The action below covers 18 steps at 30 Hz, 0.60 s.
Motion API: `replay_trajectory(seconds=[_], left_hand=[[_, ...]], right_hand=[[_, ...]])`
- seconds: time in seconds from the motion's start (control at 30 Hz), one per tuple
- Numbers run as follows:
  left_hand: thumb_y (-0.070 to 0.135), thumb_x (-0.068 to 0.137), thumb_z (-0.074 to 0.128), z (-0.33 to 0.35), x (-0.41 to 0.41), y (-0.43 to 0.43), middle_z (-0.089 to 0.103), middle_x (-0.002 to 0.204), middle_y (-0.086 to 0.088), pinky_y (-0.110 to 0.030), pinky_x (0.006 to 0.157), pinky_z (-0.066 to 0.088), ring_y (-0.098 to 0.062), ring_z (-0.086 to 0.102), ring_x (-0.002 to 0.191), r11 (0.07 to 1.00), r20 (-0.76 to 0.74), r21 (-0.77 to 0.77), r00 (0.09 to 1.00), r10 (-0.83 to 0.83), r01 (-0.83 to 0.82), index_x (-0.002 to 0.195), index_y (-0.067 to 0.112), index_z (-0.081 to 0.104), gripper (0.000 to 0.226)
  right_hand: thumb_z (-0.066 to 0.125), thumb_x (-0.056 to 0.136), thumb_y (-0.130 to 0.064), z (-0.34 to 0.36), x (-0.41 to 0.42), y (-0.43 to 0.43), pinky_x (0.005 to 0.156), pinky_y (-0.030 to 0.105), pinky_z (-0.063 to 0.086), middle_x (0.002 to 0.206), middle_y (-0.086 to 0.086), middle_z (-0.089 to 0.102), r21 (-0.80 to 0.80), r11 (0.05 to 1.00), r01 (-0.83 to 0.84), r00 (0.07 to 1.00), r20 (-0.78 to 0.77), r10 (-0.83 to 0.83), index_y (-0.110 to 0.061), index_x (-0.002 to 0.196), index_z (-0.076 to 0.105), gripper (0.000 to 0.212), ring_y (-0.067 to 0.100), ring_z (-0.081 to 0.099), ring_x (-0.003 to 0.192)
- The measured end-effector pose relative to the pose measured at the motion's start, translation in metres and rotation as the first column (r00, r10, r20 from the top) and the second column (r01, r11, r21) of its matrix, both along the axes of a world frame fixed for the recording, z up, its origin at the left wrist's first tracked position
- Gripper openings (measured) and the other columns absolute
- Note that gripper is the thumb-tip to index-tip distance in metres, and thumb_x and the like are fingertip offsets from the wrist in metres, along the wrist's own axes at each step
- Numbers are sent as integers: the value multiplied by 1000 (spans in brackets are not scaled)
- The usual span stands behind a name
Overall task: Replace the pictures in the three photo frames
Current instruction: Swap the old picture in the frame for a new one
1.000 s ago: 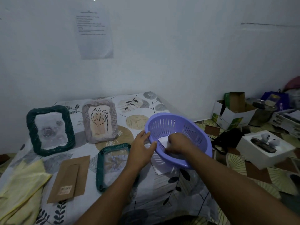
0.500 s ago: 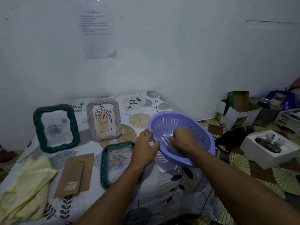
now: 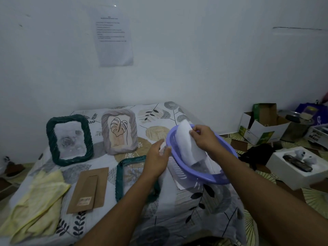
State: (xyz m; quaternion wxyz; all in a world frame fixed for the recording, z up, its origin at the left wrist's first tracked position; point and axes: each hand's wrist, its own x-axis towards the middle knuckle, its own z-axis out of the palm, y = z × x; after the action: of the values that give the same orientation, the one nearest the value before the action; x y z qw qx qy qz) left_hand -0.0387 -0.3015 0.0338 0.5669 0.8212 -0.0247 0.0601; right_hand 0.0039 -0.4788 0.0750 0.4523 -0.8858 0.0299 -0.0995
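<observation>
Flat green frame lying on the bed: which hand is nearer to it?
Left. The left hand is over the upper right corner of the flat green frame, fingers straight. The right hand is farther right, above the purple basket, pinching a white sheet.

right hand point(image 3: 205, 139): I see it risen from inside the purple basket point(image 3: 218, 180), now pinching a white sheet point(image 3: 186, 144) drawn up past the rim | left hand point(image 3: 157, 160): released the rim, fingers straighter, just beside it
</observation>
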Motion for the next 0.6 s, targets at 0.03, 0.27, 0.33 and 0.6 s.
replay_trajectory(seconds=[0.03,0.27,0.33,0.6], left_hand=[[36,97,49,4,1,5,45,144,-4,-43,102,43,-20,49,122,997,-40,-78,999,23,-26,142,22,41,47],[22,93,60,10,-6,64,67,109,-9,-34,79,58,-21,67,91,939,-17,-335,997,79,-80,139,24,42,49],[22,93,60,6,-9,82,62,118,-6,-39,87,56,-22,63,102,944,-22,-305,992,125,-126,139,25,41,50],[2,85,64,-24,-24,128,64,98,4,-22,62,53,-17,64,90,969,-52,-135,978,200,-205,122,22,54,43]], right_hand=[[55,95,-24,8,-3,8,67,32,39,77,3,59,113,993,-18,1000,4,18,-17,74,59,23,19,50,72],[57,94,-19,14,-26,78,67,32,42,87,7,64,443,891,-101,989,-51,137,-19,82,61,13,21,55,72],[55,96,-16,6,-29,95,65,31,44,90,12,67,564,820,-99,977,-102,188,-16,88,62,10,25,58,73],[61,92,-15,-45,-30,130,73,44,54,90,13,67,345,932,-111,971,-161,175,-12,88,57,6,31,62,83]])
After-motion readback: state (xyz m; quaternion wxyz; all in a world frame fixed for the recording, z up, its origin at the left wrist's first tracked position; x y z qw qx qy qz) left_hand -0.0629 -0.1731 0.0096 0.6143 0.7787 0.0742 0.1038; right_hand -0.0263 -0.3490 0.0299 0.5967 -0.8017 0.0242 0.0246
